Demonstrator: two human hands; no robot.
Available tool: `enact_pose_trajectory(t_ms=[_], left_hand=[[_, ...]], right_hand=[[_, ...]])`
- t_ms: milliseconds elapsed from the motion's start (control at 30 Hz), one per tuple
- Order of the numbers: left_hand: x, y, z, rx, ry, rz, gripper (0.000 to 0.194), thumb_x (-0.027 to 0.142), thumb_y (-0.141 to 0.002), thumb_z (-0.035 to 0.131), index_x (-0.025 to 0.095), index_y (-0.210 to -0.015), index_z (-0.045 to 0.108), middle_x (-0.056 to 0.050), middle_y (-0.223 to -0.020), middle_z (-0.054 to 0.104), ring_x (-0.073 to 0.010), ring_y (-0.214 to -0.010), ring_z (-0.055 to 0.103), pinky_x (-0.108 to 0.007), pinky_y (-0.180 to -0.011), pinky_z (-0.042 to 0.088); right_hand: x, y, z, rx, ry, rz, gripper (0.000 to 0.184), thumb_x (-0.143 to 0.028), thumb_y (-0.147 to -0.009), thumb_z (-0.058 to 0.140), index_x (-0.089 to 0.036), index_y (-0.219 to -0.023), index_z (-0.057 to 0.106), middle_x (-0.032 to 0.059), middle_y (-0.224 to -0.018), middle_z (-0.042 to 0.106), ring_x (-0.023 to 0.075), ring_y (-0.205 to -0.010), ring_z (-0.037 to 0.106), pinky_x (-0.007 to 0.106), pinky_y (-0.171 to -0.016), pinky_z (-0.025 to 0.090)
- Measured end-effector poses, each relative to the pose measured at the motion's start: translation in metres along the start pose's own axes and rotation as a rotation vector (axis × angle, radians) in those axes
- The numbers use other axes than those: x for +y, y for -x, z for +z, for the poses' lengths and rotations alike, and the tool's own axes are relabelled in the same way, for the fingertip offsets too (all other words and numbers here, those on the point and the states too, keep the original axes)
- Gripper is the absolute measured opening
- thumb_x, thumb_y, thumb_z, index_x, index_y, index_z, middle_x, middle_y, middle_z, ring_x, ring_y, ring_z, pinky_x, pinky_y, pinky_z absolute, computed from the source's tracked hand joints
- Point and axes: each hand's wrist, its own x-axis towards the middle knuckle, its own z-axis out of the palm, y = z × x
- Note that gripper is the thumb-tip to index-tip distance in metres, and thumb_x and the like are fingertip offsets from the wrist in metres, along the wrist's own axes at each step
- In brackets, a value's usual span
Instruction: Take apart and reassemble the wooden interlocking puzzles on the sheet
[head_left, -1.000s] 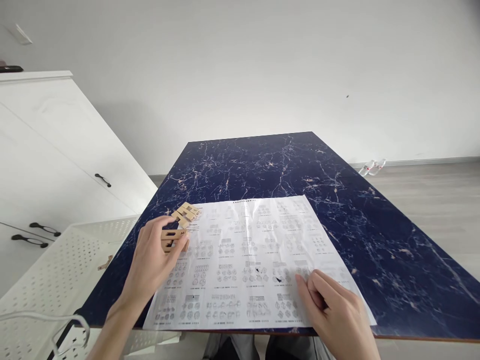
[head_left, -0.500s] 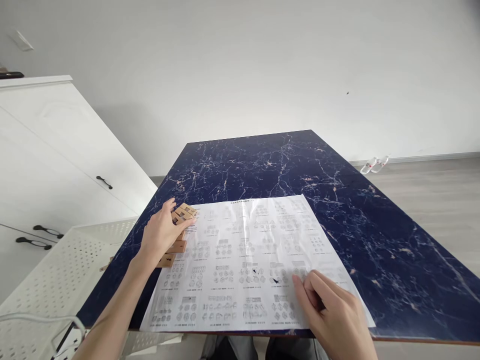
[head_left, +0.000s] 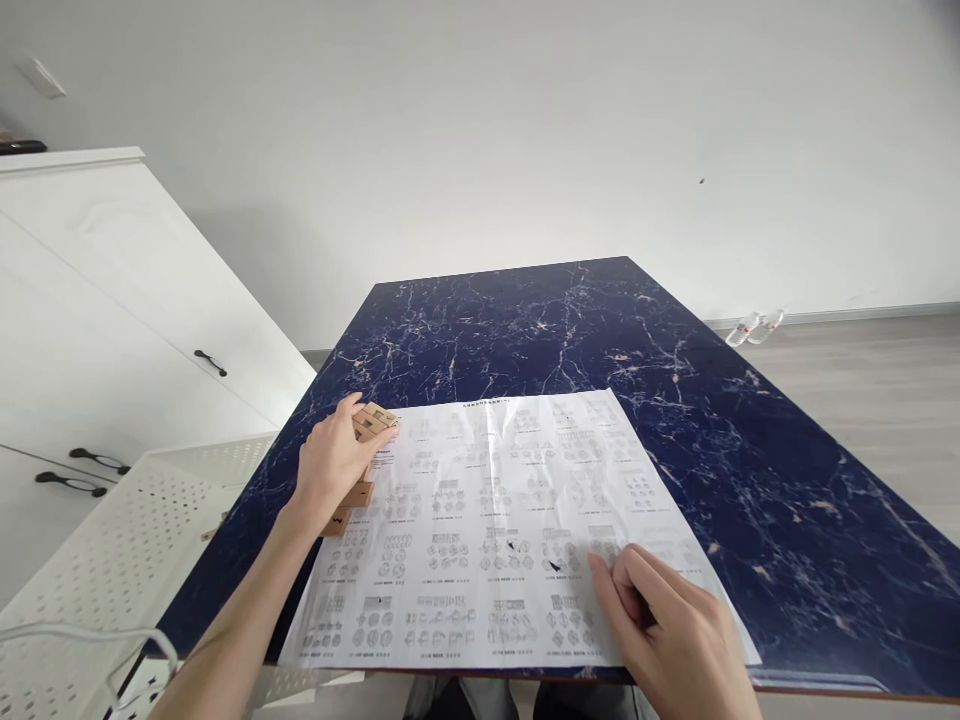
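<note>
At the sheet's upper left corner, my left hand (head_left: 335, 453) has its thumb and fingers round several notched wooden puzzle pieces (head_left: 375, 415) marked with black numbers. Closer to me, another wooden puzzle piece (head_left: 358, 494) and one more numbered piece (head_left: 339, 521) lie partly under that hand and wrist. A large creased printed sheet (head_left: 465, 480) with rows of small diagrams is spread beneath. Loosely curled, my right hand (head_left: 671, 620) rests on the sheet's lower right part, with nothing seen in it.
The dark blue marbled table (head_left: 510, 330) carries the sheet near its front edge. To the left are a white perforated basket (head_left: 142, 530), a white cable (head_left: 90, 632) and a white cabinet (head_left: 135, 300). Clear plastic bottles (head_left: 756, 328) lie on the floor at right.
My left hand has moved away from me, from the nearer wooden pieces to the ones at the sheet's upper corner, uncovering the nearer pieces' ends. My right hand has stayed put.
</note>
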Motion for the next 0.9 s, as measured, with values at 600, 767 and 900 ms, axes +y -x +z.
enact_pose_trajectory(t_ms=[600, 767, 900], left_hand=[[0.08, 0.04, 0.02, -0.383, 0.465, 0.583, 0.08, 0.064, -0.091, 0.079, 0.033, -0.159, 0.05, -0.008, -0.161, 0.059, -0.0351, -0.145, 0.059, -0.051, -0.118, 0.054], [0.1, 0.05, 0.04, -0.471, 0.527, 0.674, 0.078, 0.064, -0.091, 0.079, 0.035, -0.158, 0.05, -0.01, -0.154, 0.062, -0.0359, -0.137, 0.063, -0.053, -0.11, 0.057], [0.095, 0.049, 0.042, -0.447, 0.542, 0.737, 0.086, 0.067, -0.088, 0.081, 0.035, -0.159, 0.047, -0.012, -0.155, 0.058, -0.0377, -0.141, 0.059, -0.057, -0.115, 0.053]], right_hand=[[-0.001, -0.001, 0.002, 0.015, -0.018, 0.024, 0.046, -0.029, -0.11, 0.055, -0.025, -0.073, 0.03, -0.0065, -0.065, 0.033, 0.0097, -0.05, 0.034, 0.026, -0.052, 0.033], [-0.002, -0.003, 0.002, 0.012, -0.008, 0.032, 0.046, -0.03, -0.11, 0.055, -0.025, -0.071, 0.031, -0.0066, -0.063, 0.035, 0.0097, -0.049, 0.037, 0.026, -0.051, 0.035], [-0.001, -0.003, 0.002, -0.007, 0.005, 0.033, 0.046, -0.029, -0.109, 0.056, -0.025, -0.07, 0.033, -0.0065, -0.062, 0.037, 0.0097, -0.048, 0.039, 0.024, -0.05, 0.036]])
